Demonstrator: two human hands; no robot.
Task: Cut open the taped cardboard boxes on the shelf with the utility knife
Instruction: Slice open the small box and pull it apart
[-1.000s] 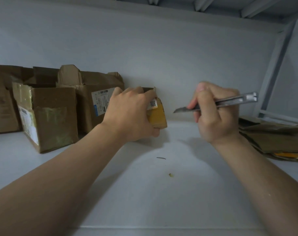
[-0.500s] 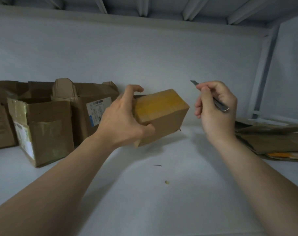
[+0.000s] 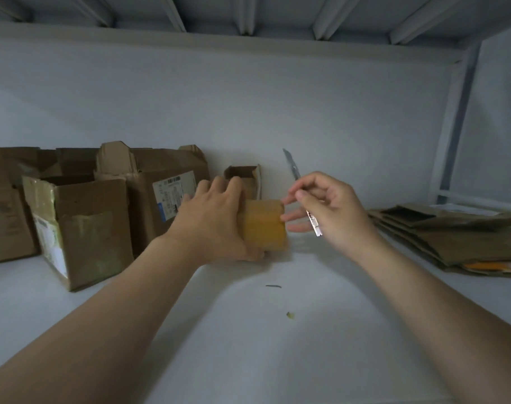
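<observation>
Done: opened boxes [image 3: 82, 223] left of left grip [image 3: 216, 217] | Pending: left grip grasps small taped box [image 3: 264, 228], apparently uncut | right grip [image 3: 333, 211] pinches utility knife [image 3: 295, 173], blade raised

A: Left arm?

B: Bare forearm ran up from lower left, wrist straight. Left hand [image 3: 216, 220] showed its back to the camera, with the fingers curled over the top of the small box [image 3: 264, 225] and the thumb low on the near side. Firm grip.

A: Right arm?

B: Bare forearm came in from lower right. Right hand [image 3: 330, 211] had the palm turned leftward. Thumb and forefinger pinched the utility knife [image 3: 292, 167]. Remaining fingers stretched toward the box's right face; contact was too blurred to call.

A: Hands touching?

B: No. They were level with each other but apart.
</observation>
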